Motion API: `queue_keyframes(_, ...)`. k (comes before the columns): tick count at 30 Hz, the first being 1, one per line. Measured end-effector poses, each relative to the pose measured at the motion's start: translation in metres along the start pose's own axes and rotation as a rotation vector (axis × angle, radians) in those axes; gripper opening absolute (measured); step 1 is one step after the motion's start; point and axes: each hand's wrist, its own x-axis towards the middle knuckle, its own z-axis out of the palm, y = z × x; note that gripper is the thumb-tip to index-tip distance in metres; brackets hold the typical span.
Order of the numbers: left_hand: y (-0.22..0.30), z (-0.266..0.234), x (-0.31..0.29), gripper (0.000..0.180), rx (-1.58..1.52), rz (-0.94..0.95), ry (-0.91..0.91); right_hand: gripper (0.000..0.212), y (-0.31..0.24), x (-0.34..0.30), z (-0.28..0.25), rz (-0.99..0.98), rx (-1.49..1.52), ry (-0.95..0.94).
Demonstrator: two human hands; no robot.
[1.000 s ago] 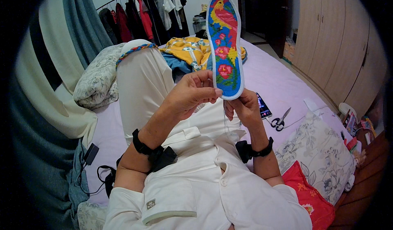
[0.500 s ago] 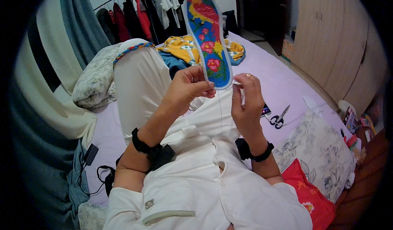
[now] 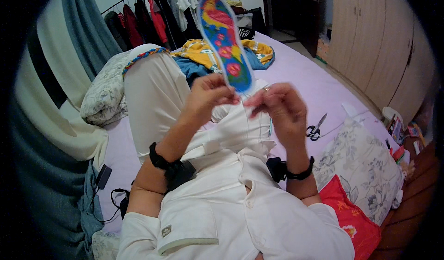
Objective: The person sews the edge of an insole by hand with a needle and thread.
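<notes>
An embroidered insole [image 3: 225, 47], with a red and yellow bird and pink flowers on blue and a pale rim, stands upright, tilted to the left. My left hand [image 3: 207, 96] is closed on its lower left edge, thumb across the bottom. My right hand [image 3: 283, 110], wearing a ring, brings its thumb and fingertips together just below the insole's bottom end. They are blurred, and whatever they pinch is too small to make out. A thin dark thread [image 3: 248, 121] hangs beneath the fingertips toward my lap. Black straps circle both wrists.
Scissors [image 3: 316, 128] with black handles lie on the pink bedsheet [image 3: 296, 68] to the right. A flowered pillow [image 3: 365, 167] and a red cushion [image 3: 349, 218] are beside my right arm. Beyond my raised knee lies a yellow and blue cloth [image 3: 196, 52].
The insole has dropped a little and moved left with my left hand. My right hand has turned inward, its fingertips moving from the insole's right side to below its end.
</notes>
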Motion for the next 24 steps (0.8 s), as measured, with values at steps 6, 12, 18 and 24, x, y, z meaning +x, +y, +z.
queue_keyframes(6,0.06,-0.051,-0.009,0.011,0.015,0.348,0.233,0.02,-0.051,0.003,-0.105,0.099,0.6,0.291)
queue_keyframes(12,0.095,-0.12,-0.028,0.012,-0.155,0.538,0.299,0.007,-0.088,-0.069,-0.294,-0.388,0.091,0.72)
queue_keyframes(18,0.059,-0.031,-0.014,0.017,0.078,0.226,0.116,0.012,-0.062,-0.01,-0.188,-0.264,-0.334,0.857)
queue_keyframes(24,0.031,0.009,-0.015,0.017,0.02,0.011,-0.049,0.013,-0.034,0.006,-0.052,-0.049,-0.677,0.373)
